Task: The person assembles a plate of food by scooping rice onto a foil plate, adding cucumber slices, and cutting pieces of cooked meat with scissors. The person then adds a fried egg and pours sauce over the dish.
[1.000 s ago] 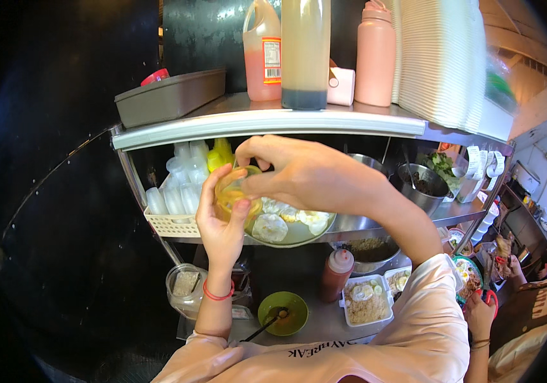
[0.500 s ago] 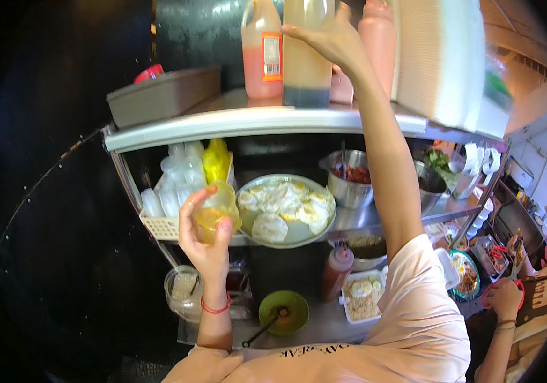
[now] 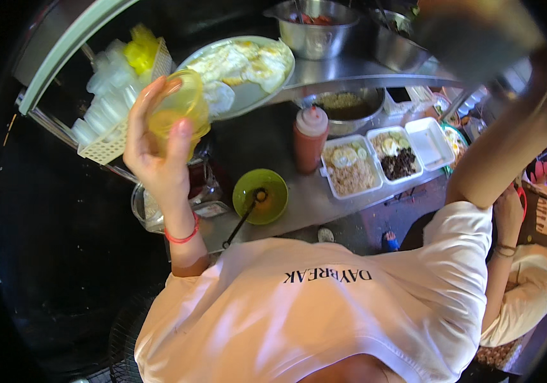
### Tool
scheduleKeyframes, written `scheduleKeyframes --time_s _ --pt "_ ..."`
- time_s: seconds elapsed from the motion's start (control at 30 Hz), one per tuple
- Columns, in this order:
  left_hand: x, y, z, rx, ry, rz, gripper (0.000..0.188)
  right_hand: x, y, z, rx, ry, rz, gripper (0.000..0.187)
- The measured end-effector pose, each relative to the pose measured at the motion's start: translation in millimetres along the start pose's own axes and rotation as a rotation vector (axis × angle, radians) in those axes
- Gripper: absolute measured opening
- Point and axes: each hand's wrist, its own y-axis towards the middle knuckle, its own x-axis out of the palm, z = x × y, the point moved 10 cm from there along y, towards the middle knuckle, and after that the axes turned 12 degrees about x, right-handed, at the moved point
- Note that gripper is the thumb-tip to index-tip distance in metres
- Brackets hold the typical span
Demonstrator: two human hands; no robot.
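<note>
My left hand (image 3: 153,150) is raised at the left, with its thumb and fingers around a translucent yellow plastic cup (image 3: 187,105). The cup is tilted beside the basket and the plate of fried eggs (image 3: 254,96). My right forearm (image 3: 519,137) reaches up to the upper right. There, a large bottle (image 3: 471,48), tan above and grey at its base, shows smeared by motion and cut off by the top edge. My right hand's fingers are hidden or blurred, but the bottle appears to be in its grip.
A perforated basket (image 3: 107,143) holds clear cups. Below the shelf are a green bowl (image 3: 243,198) with a ladle, a red sauce bottle (image 3: 308,143) and food boxes (image 3: 350,190). Metal pots (image 3: 321,41) stand at the back. A co-worker's arm (image 3: 500,255) is at the right.
The view has tilted down and turned right. My right hand has swung from the top shelf to the upper right, with the large bottle apparently carried along. My left hand still holds the cup.
</note>
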Motion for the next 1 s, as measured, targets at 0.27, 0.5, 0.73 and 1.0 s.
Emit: scheduleKeyframes --time_s 0.27,0.5,0.73,1.0 --pt "78.6 -72.5 -53.7 -0.258 -0.161 -0.167 0.06 52.3 -110.4 94.3 0.032 -0.147 -0.431 0.076" --pt "66.4 -107.3 -51.3 -0.253 0.051 -0.195 0.056 81.9 -133.7 93.2 -0.351 -0.568 -0.535 0.072" --pt "76.9 -134.3 -50.0 -0.312 0.162 -0.306 0.052 90.8 -132.3 70.2 -0.68 -0.732 -0.467 0.058" --pt "81.0 -147.1 -62.5 -0.424 0.112 -0.314 0.055 106.9 -133.8 40.5 -0.838 -0.745 -0.458 0.046"
